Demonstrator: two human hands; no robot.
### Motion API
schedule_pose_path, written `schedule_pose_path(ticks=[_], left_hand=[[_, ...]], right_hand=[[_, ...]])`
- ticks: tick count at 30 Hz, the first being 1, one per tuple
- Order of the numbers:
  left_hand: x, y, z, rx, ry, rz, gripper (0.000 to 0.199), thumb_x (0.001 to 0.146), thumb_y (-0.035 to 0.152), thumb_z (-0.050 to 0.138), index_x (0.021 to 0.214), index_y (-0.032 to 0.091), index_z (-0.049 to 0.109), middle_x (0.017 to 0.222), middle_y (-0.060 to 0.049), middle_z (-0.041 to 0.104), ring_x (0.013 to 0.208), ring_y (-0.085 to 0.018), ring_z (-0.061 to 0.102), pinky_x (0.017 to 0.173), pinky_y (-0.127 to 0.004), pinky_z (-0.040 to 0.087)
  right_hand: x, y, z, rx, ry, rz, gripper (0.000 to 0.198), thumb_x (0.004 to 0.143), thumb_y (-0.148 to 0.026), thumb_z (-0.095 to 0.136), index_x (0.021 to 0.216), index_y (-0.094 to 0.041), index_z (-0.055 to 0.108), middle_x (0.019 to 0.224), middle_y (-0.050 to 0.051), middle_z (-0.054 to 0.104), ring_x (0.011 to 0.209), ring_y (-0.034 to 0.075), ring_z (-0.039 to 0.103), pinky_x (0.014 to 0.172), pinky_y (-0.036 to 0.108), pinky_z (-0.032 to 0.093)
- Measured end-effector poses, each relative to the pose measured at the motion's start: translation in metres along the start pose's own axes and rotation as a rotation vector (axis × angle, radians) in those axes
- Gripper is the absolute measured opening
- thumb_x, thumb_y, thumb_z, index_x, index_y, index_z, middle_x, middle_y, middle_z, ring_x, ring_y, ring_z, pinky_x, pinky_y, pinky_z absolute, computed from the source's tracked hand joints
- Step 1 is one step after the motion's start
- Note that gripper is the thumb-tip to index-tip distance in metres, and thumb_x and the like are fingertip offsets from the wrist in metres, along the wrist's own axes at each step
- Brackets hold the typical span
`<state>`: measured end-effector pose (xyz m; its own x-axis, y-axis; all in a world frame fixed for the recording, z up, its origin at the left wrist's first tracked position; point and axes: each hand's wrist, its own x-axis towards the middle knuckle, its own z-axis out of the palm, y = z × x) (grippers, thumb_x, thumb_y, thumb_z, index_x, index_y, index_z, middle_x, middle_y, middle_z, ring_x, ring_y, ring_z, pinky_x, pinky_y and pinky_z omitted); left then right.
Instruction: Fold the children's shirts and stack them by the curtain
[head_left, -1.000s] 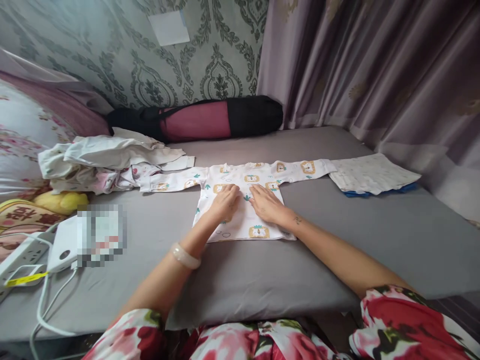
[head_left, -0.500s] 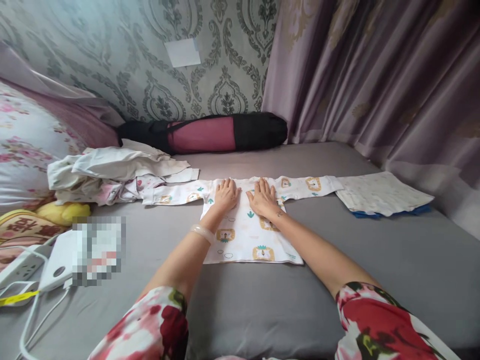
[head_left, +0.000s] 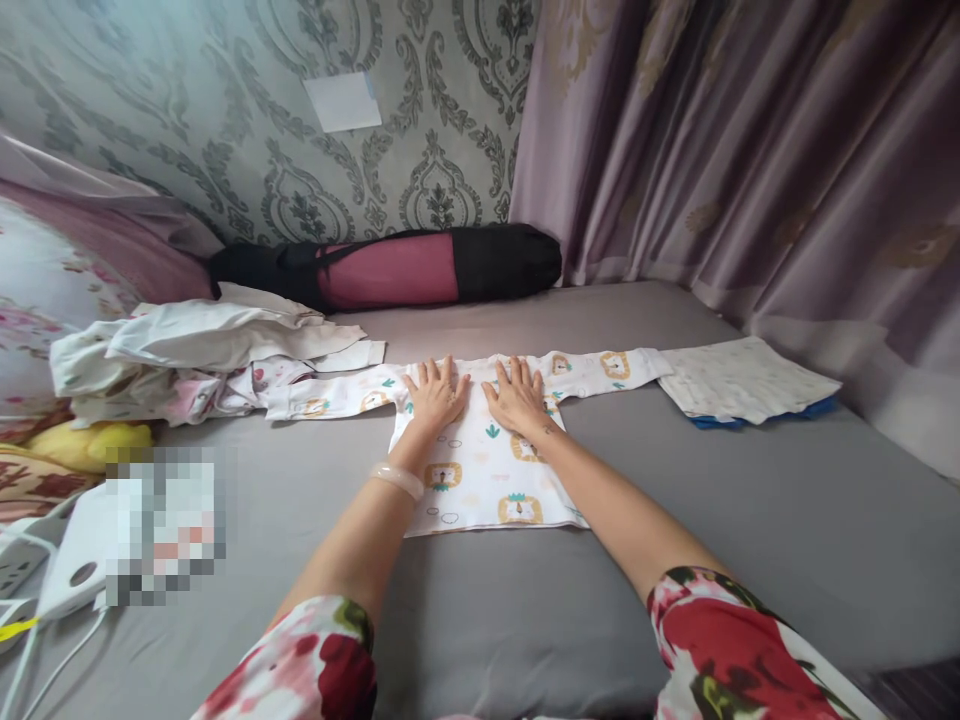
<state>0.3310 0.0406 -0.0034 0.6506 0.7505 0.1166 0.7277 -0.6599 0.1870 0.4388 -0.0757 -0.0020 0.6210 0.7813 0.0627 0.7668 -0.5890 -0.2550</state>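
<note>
A small white long-sleeved shirt (head_left: 484,490) printed with lions and green leaves lies spread flat, both sleeves stretched out sideways. My left hand (head_left: 435,393) rests flat on its upper left part, fingers spread. On the upper right part lies my right hand (head_left: 517,397), palm down with its fingers apart. Neither hand grips the cloth. The left sleeve's cuff reaches a heap of crumpled clothes (head_left: 217,335). At the other side, the right cuff meets a folded pale cloth stack (head_left: 750,382) with blue fabric beneath it.
Grey sheet (head_left: 757,510) covers the bed. A long black and pink bag (head_left: 390,268) lies along the patterned wall. To the left are a yellow plush item (head_left: 97,445), a white device (head_left: 79,550) with cables, and a power strip (head_left: 22,560). Purple curtains (head_left: 720,150) hang at right.
My left hand has slid slightly left over the shirt, and its fingers are spread wider. The right hand stays about where it was on the cloth. The whole view has shifted a little.
</note>
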Motion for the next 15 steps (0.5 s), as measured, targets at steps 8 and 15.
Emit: schedule_pose_path(ticks=[8,15], left_hand=[[-0.005,-0.003,-0.002,0.000,0.046,0.188,0.056,0.098,0.050,0.025,0.142,0.021,0.043,0.150,-0.015,0.043,0.141,-0.029,0.033,0.114,-0.060,0.019],[-0.002,-0.001,-0.002,0.065,-0.089,0.184,0.061,0.098,0.050,0.019,0.149,0.020,0.034,0.158,-0.014,0.028,0.146,-0.031,0.025,0.114,-0.059,0.021]], right_hand=[[-0.022,0.010,-0.023,0.023,-0.093,-0.082,0.062,0.101,-0.047,0.022,0.153,-0.014,0.028,0.163,0.015,0.012,0.149,0.026,0.007,0.118,0.049,0.004],[-0.023,0.031,-0.029,-0.016,-0.039,0.072,0.068,0.101,-0.049,0.019,0.153,-0.006,0.024,0.161,0.016,0.016,0.149,0.027,0.009,0.118,0.047,0.004]])
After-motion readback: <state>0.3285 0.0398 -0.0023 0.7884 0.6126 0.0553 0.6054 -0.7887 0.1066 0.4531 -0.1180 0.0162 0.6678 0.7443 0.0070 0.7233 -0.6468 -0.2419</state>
